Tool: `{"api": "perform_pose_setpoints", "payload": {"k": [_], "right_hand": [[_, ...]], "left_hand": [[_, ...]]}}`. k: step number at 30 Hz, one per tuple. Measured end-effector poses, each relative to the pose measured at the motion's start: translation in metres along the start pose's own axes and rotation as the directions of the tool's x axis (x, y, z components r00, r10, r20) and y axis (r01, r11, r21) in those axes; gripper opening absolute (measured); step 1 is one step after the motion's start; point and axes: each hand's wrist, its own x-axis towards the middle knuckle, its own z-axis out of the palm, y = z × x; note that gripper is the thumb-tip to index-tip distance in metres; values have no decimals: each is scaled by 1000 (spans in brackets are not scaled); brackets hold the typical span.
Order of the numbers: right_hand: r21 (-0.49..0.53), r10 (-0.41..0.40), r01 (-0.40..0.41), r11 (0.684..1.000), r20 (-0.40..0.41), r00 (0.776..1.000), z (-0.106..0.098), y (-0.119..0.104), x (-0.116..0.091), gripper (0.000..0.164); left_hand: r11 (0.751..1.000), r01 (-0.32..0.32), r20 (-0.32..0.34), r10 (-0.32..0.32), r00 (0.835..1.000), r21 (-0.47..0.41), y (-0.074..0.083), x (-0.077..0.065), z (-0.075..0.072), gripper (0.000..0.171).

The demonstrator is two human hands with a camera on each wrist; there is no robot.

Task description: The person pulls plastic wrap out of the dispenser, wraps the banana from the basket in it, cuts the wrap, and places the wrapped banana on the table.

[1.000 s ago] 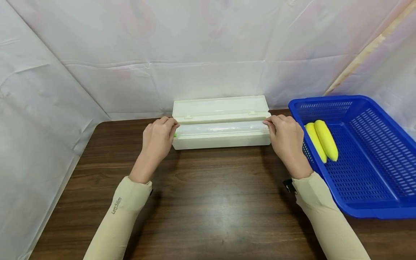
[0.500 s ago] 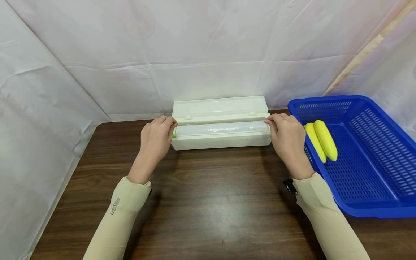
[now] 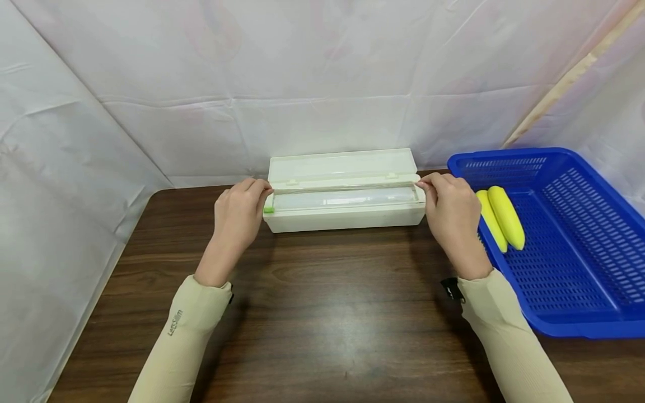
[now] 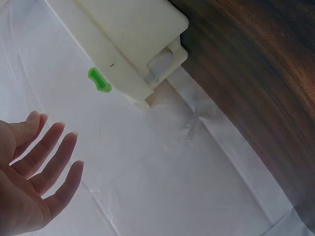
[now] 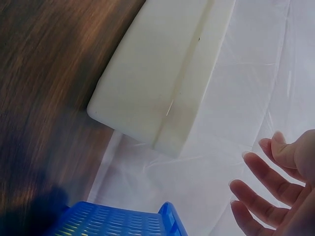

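A white cling film dispenser (image 3: 347,219) lies across the back of the table, its lid (image 3: 342,164) tipped back behind it. Inside shows the shiny cling film (image 3: 347,197). My left hand (image 3: 239,215) pinches the film's left corner between thumb and index finger, just above the box end. At the opposite end my right hand (image 3: 451,215) pinches the right corner the same way. A thin line of film stretches between both hands. Next to the left fingertips sits a green slide cutter (image 4: 100,80). In both wrist views thumb and index finger meet while the other fingers spread loosely.
A blue plastic basket (image 3: 579,330) stands at the right, close to the right forearm, with two yellow bananas (image 3: 505,218) along its left side. White sheeting (image 3: 322,67) hangs behind and left of the dark wooden table (image 3: 322,302).
Both hands have drawn slightly apart and up, lifting the film's edge from the roll into a taut line between them. The dispenser and basket stay nearly in place.
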Motion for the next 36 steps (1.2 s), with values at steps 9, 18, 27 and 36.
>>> {"api": "perform_pose_setpoints", "payload": {"k": [9, 18, 27, 36], "right_hand": [[-1, 38, -38, 999, 0, 999, -6, -2, 0, 25], [7, 61, -61, 998, 7, 998, -12, -5, 1, 28], [4, 57, -57, 998, 11, 998, -16, -7, 2, 23], [12, 36, -36, 999, -20, 999, -18, -8, 2, 25]], "left_hand": [[999, -34, -66, 33, 997, -15, 1, 1, -4, 17], [998, -61, -97, 60, 993, -11, 2, 2, -9, 19], [997, -70, -119, 67, 991, -16, 4, 3, -14, 18], [997, -77, -144, 73, 987, -26, 5, 3, -16, 15]]}}
